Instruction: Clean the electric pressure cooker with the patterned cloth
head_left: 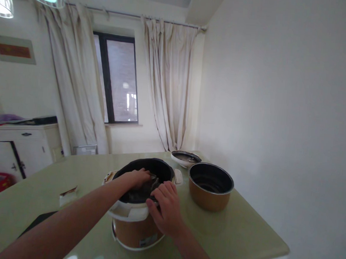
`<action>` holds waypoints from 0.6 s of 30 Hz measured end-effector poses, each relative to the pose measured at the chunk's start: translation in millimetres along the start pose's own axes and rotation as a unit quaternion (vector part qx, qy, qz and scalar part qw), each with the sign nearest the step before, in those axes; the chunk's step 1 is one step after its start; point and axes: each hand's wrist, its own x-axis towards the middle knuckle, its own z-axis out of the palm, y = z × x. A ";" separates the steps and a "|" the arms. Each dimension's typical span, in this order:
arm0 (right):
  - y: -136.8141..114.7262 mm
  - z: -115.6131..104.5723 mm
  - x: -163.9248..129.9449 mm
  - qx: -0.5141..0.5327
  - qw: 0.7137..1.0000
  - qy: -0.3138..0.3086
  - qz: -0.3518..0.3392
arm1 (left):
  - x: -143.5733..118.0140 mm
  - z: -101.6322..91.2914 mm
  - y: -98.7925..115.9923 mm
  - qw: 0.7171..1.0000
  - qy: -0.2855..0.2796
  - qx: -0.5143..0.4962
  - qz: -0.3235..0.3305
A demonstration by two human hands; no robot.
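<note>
Green-topped bench (53, 192) spreads under both hands. Between them stands the rice cooker (138, 218), white-rimmed with a brown body and its dark cavity open. Just to the right of the right hand sits a brown inner pot (210, 187), and beyond it a white lid (185, 158) lies on the bench. The left hand (138, 177) reaches down inside the cooker, fingers curled on something dark. The right hand (167, 212) rests flat on the near rim, fingers spread, gripping nothing.
</note>
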 end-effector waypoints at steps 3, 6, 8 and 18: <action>-1.7 0.3 0.0 -0.006 1.000 0.003 0.006 | 8.9 -7.0 5.6 0.999 0.029 -0.019 -0.006; -1.6 1.1 -0.4 -0.017 1.000 0.006 0.005 | 28.7 -18.2 21.9 0.996 0.068 -0.056 0.004; -0.8 1.8 -0.8 -0.020 1.000 0.008 0.004 | 39.0 -26.5 33.5 0.992 0.099 -0.081 0.015; 0.2 1.0 0.3 -0.004 0.999 0.033 -0.020 | -5.0 -29.4 46.2 0.932 -0.047 -0.352 0.077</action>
